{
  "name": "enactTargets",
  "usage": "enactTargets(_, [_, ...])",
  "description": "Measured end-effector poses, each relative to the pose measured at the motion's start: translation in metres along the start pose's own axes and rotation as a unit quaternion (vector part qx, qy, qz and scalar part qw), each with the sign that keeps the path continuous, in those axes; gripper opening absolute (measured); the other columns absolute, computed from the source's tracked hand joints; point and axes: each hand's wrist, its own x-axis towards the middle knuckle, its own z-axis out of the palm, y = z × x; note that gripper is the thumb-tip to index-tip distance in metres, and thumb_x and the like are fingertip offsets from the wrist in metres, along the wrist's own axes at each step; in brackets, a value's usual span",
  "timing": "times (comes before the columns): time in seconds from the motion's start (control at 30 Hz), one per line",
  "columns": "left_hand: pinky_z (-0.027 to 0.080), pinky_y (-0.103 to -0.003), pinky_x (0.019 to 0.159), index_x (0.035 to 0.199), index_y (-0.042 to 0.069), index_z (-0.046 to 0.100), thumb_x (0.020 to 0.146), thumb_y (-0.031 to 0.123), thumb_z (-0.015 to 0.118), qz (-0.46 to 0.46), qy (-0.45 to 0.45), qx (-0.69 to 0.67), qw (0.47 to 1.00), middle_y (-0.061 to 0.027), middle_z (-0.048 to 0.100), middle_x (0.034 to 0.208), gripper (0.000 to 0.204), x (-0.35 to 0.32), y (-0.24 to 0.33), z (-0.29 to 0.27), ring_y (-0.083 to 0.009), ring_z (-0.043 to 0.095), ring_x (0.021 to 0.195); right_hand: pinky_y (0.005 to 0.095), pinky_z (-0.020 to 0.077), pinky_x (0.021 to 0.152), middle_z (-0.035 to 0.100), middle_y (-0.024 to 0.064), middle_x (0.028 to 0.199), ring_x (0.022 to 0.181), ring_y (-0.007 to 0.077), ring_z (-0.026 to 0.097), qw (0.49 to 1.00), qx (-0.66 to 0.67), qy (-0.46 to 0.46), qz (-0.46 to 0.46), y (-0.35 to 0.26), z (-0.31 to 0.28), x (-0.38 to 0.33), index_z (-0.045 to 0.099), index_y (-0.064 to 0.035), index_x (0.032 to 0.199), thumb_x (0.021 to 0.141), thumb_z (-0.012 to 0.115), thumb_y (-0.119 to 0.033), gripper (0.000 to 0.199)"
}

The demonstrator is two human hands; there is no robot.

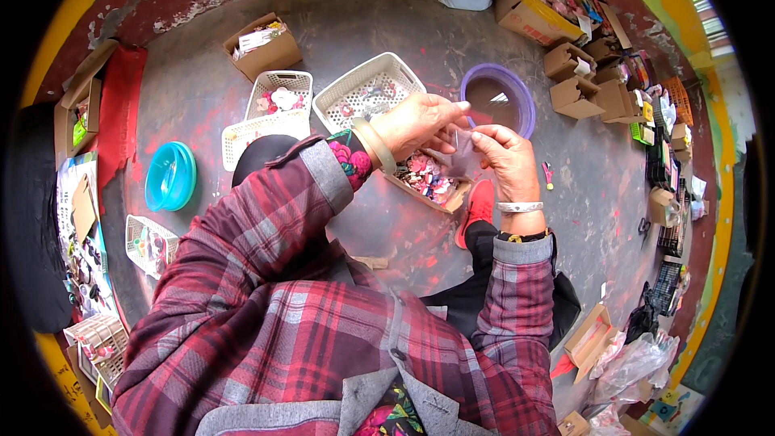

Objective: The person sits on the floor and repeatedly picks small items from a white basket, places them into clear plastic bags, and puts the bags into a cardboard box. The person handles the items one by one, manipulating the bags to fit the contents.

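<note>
A: Step in hand?
B: Prob. opening a small clear bag — pinched at its top by left hand fingertips, right hand thumb and forefinger pressed on its side, held over cardboard box of pink bits.
A: Next?
B: Likely needs mouth parted (hard to see).
A: Packages?
B: Brown cartons upper right, white baskets ahead, purple tub — teal bowls left.

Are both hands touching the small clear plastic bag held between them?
Touching. The head view shows the left hand and right hand each pinching an edge of the small clear plastic bag.
</note>
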Motion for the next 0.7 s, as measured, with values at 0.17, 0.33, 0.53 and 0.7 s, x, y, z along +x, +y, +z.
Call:
enactTargets(0.17, [0.05,-0.024,0.069,0.101,0.0,0.059,0.085,0.02,0.062,0.038,-0.043,-0.003,0.998,-0.0045,0.06,0.094,0.025,0.0,-0.004,0.0,-0.011,0.057,0.084,0.0195,0.04,0.052,0.063,0.0022,0.076,0.067,0.0073,0.055,0.999,0.018,0.025,-0.008,0.001,-0.001,0.0,0.067,-0.001,0.09,0.08,0.065,-0.013,0.015])
enactTargets(0.33, [0.05,-0.023,0.072,0.1,-0.002,0.06,0.085,0.011,0.06,0.024,-0.004,-0.029,0.999,-0.0057,0.06,0.095,0.019,0.001,-0.008,0.002,-0.0116,0.057,0.086,0.0188,0.0404,0.053,0.064,0.0032,0.077,0.068,0.0079,0.056,0.999,0.044,0.018,-0.008,0.001,0.001,-0.001,0.067,-0.0005,0.089,0.081,0.065,-0.015,0.017])
enactTargets(0.53, [0.051,-0.024,0.08,0.097,-0.008,0.06,0.087,0.007,0.055,0.04,-0.022,-0.137,0.99,-0.0102,0.061,0.095,0.019,0.004,-0.011,-0.002,-0.0157,0.059,0.089,0.0199,0.0416,0.055,0.064,0.0036,0.077,0.067,0.0085,0.056,0.993,0.117,-0.012,0.028,0.004,-0.007,0.001,0.065,-0.0006,0.092,0.083,0.063,-0.017,0.018])
enactTargets(0.7, [0.051,-0.025,0.082,0.099,-0.009,0.058,0.089,0.007,0.051,0.015,-0.04,-0.14,0.989,-0.0127,0.06,0.098,0.02,0.006,-0.012,-0.006,-0.0177,0.06,0.092,0.0236,0.0453,0.06,0.063,0.0035,0.078,0.068,0.0118,0.058,0.973,-0.097,0.16,-0.132,0.0,0.0,0.001,0.065,-0.0018,0.088,0.083,0.063,-0.011,0.011])
